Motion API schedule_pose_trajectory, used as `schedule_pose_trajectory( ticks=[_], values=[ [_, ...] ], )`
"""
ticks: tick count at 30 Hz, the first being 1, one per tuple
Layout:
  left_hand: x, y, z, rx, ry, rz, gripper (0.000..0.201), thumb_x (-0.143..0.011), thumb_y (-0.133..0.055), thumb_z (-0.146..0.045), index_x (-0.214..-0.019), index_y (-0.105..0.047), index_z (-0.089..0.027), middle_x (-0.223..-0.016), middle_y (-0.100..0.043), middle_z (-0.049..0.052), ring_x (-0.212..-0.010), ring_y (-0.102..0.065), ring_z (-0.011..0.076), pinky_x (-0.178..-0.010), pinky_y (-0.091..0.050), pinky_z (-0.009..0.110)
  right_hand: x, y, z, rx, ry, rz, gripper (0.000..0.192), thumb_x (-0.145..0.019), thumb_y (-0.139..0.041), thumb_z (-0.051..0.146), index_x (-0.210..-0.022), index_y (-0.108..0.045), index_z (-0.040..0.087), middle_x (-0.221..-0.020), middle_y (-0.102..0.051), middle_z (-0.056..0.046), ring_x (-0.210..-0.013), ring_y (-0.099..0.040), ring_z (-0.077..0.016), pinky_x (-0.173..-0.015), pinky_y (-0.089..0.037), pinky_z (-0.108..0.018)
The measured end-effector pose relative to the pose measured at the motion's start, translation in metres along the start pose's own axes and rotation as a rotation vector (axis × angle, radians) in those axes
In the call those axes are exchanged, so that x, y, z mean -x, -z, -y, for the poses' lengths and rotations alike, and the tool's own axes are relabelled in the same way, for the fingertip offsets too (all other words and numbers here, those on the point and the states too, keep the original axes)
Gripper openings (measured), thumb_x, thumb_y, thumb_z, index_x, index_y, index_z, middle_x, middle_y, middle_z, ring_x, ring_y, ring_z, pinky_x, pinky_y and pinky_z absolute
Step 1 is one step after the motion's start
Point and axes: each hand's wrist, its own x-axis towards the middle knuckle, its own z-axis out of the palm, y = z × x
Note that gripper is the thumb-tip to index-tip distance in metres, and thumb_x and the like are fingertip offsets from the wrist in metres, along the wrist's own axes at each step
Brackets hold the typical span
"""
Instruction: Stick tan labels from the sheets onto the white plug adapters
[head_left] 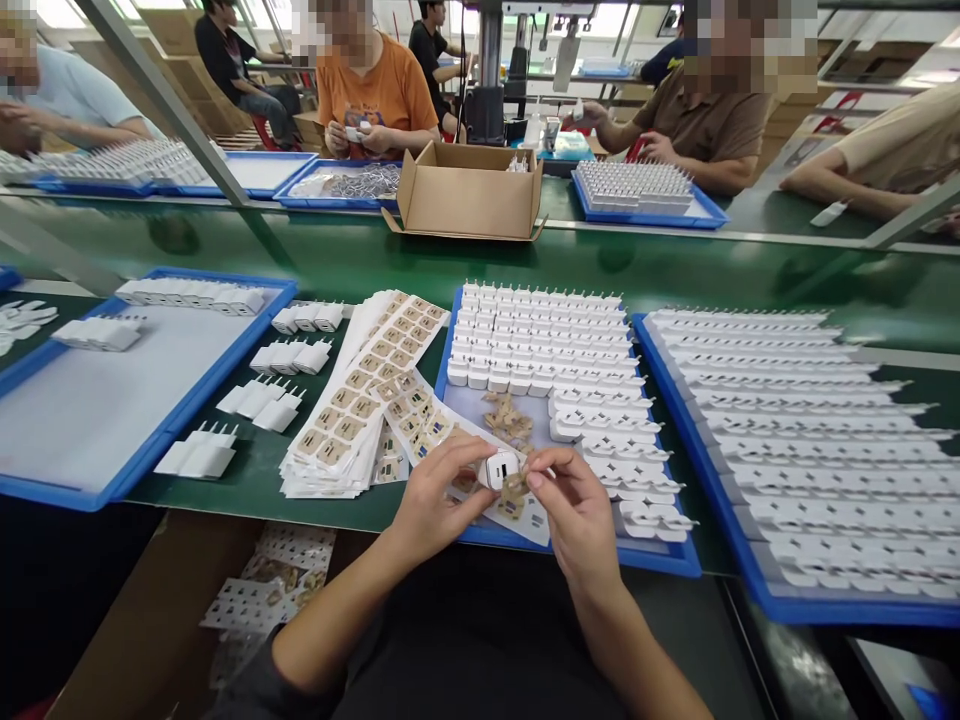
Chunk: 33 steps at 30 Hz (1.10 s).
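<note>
Green bench (315, 470): a few chargers (259, 398) set aside, full trays (660, 560) left. Your left hand (435, 495) pinches a charger (501, 468); your right hand (574, 510) pinches a label (514, 486) against it.

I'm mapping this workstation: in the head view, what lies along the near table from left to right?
Mostly bare blue tray → loose white chargers → stack of label sheets → blue tray of charger rows, with both hands before it → blue tray packed with chargers.

A green bench (315, 262) carries blue trays (660, 556) of white plugs (540, 335), a stack of label sheets (360, 400), loose plug groups (274, 400) beside the left tray (217, 375), and an open carton (469, 190) farther back.
</note>
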Motion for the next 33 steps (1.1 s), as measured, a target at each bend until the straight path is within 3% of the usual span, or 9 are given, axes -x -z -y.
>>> schedule_pose_trajectory(
  ticks=[14,19,33],
  values=[
    [-0.005,0.002,-0.004,-0.103,-0.09,-0.009,0.038,-0.085,-0.072,-0.01,-0.119,-0.062,-0.022,-0.11,-0.069,0.01,-0.102,-0.069,0.0215,-0.07,-0.063,0.026,-0.005,-0.006,0.003,0.041,-0.04,-0.021,0.007,-0.09,-0.075,0.029,-0.089,-0.07,0.025,-0.087,-0.066,0.0,-0.082,-0.062,-0.0151,-0.076,-0.05,-0.025],
    [-0.007,0.003,-0.004,-0.131,-0.115,-0.027,0.033,-0.086,-0.073,-0.014,-0.117,-0.063,-0.022,-0.107,-0.07,0.01,-0.103,-0.07,0.022,-0.079,-0.062,0.031,-0.004,-0.006,0.002,0.063,-0.041,-0.016,0.005,-0.09,-0.074,0.028,-0.09,-0.07,0.025,-0.086,-0.065,0.001,-0.081,-0.061,-0.0143,-0.074,-0.05,-0.024],
    [-0.006,0.003,-0.004,-0.203,-0.163,-0.042,0.034,-0.086,-0.073,-0.014,-0.117,-0.062,-0.023,-0.106,-0.072,0.009,-0.103,-0.071,0.0229,-0.088,-0.061,0.036,-0.006,-0.015,0.007,0.247,0.091,-0.052,0.008,-0.091,-0.073,0.031,-0.09,-0.069,0.024,-0.085,-0.067,-0.002,-0.082,-0.066,-0.0176,-0.075,-0.058,-0.03]
  ],
)
